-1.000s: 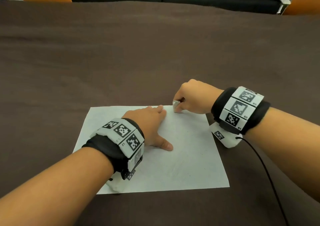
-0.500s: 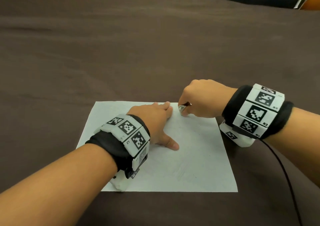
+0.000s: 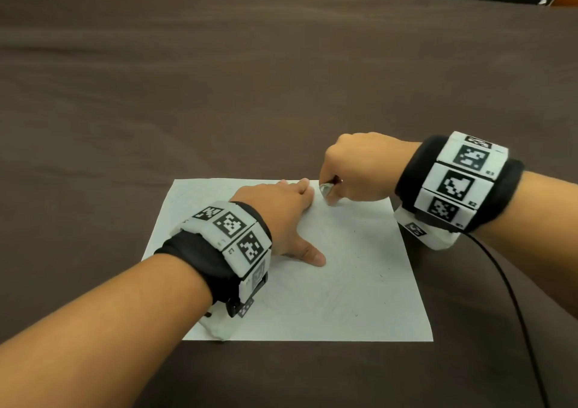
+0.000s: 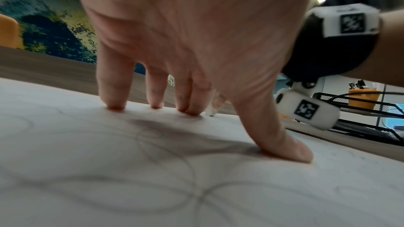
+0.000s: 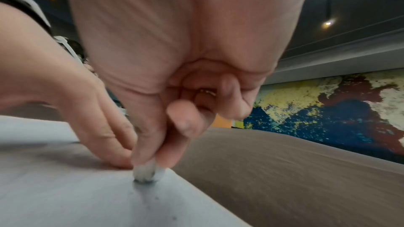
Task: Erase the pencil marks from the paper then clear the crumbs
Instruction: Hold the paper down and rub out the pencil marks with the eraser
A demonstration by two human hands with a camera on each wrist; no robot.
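A white sheet of paper (image 3: 359, 282) lies on the brown table, with faint looping pencil marks (image 4: 192, 179) and small dark crumbs (image 3: 380, 274) on it. My left hand (image 3: 287, 216) lies flat on the paper, fingers (image 4: 113, 96) and thumb pressing it down. My right hand (image 3: 353, 173) pinches a small white eraser (image 3: 325, 190) and holds its tip on the paper near the far edge, right beside my left fingertips. The eraser (image 5: 145, 172) shows grey smudges at its tip, with crumbs (image 5: 156, 198) just in front of it.
The brown table (image 3: 281, 79) stretches far beyond the paper. A black cable (image 3: 513, 298) runs from my right wristband toward the near right. A black wire tray (image 4: 358, 110) with an orange container stands off to the right.
My right hand has slid the eraser slightly nearer, from the far edge onto the paper. The left hand stays pressed flat on the sheet.
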